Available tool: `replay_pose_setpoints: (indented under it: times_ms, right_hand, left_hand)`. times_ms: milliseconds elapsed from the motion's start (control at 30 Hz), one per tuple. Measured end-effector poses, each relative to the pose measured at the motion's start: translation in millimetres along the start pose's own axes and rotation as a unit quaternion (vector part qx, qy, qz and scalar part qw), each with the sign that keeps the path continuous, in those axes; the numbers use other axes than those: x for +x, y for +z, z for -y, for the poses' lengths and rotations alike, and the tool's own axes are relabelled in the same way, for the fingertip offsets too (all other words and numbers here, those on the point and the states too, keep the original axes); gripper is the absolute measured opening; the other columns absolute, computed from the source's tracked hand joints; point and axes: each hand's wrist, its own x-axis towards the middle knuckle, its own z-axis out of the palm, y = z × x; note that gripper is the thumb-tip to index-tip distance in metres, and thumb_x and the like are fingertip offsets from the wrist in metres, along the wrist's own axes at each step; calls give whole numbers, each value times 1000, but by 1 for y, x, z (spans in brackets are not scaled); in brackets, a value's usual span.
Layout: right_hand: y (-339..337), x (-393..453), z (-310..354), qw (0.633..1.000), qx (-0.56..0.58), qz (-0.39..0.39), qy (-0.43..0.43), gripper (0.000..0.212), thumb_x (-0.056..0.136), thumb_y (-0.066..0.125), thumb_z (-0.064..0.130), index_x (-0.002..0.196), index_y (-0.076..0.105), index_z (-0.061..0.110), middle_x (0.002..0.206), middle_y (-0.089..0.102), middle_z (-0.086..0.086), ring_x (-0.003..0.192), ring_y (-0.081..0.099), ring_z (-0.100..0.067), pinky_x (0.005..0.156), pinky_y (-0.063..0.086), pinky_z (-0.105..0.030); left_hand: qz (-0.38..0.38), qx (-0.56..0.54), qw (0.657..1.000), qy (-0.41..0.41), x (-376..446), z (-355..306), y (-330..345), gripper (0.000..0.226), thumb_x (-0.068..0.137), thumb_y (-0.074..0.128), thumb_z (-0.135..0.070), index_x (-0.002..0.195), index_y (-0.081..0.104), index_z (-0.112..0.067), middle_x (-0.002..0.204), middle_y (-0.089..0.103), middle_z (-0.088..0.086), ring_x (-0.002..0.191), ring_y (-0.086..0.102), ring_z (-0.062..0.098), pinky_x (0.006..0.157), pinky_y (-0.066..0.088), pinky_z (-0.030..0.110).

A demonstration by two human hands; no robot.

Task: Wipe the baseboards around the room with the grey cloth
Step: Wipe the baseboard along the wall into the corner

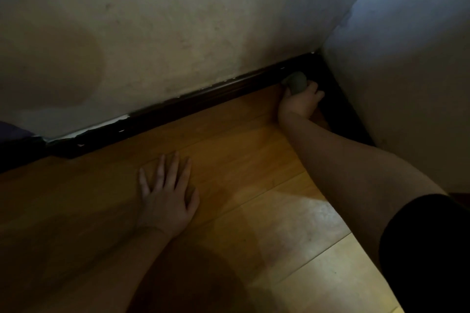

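A dark baseboard (178, 107) runs along the foot of the far wall into the room corner at the upper right. My right hand (300, 103) grips a bunched grey cloth (296, 81) and holds it against the baseboard just left of the corner. A second dark baseboard (343, 109) runs along the right wall toward me. My left hand (167, 193) rests flat on the wooden floor with its fingers spread, well short of the far baseboard.
The wooden floor (241, 160) fills the lower half of the view, with a lit patch at the lower right. The pale far wall (152, 33) has chipped paint above the baseboard at the left. A dark object (12, 132) sits at the left edge.
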Motion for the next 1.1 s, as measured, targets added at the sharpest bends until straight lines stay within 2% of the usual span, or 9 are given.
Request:
replay_pose_setpoints:
  times_ms: [100,300,500,567,633,700,833,933,1100]
  right_hand:
    - [6,-37,4,999,21,43,-16,45,91,63,20,130,47,7,131,41,-15,115,51,-31,97,40,-31]
    - [23,-126,1,979,42,127,-156,43,84,71,19,120,51,9,124,43,-11,106,56,-31,92,50,-40]
    - [3,-104,-7,960,33,183,-209,43,83,74,21,121,55,12,124,45,-8,105,56,-27,92,49,-35]
    - [-10,-79,-10,972,34,151,-180,48,83,74,18,127,56,13,127,45,-11,108,55,-28,95,43,-30]
    - [-24,-50,-9,988,50,94,-109,51,86,70,16,134,52,13,131,43,-14,114,52,-30,98,37,-25]
    - [-39,-22,-5,995,60,52,-54,52,90,67,19,139,49,14,135,41,-15,119,50,-29,100,34,-22]
    - [-48,14,3,996,49,18,-68,51,88,68,23,138,54,19,134,51,-15,123,51,-29,104,37,-29]
    - [-39,18,9,997,52,9,-57,50,88,66,27,137,55,26,130,59,-12,120,56,-28,101,43,-32]
    - [-33,18,8,998,49,16,-49,51,89,64,30,138,53,31,130,60,-9,120,56,-27,100,42,-31]
  left_hand:
    - [9,6,1000,-3,1,-1,-3,71,96,25,-56,158,22,-23,164,22,9,150,20,35,115,12,69]
    - [29,17,999,-14,0,-2,-8,72,93,26,-59,157,24,-26,166,17,6,152,14,31,116,8,66]
    - [35,14,999,-22,-1,-4,-7,70,95,21,-58,158,22,-27,167,13,4,153,10,30,117,6,66]
    - [32,9,999,-24,-1,-4,-7,70,96,18,-58,159,17,-28,167,8,4,153,6,30,117,4,66]
    - [37,6,999,-23,0,-4,-7,70,96,13,-60,159,8,-30,167,3,3,154,2,29,118,2,65]
    - [31,13,999,-22,0,-4,-8,70,96,13,-60,159,10,-29,167,6,4,153,5,30,118,5,66]
    - [27,14,999,-14,0,-4,-7,70,96,25,-57,158,25,-24,165,19,6,151,16,32,116,12,68]
    - [28,19,999,-14,1,-3,-6,70,95,24,-57,157,26,-24,165,21,7,151,18,33,115,14,68]
    - [29,18,999,-14,0,-3,-5,69,95,24,-57,157,24,-25,164,22,7,151,18,33,115,12,68]
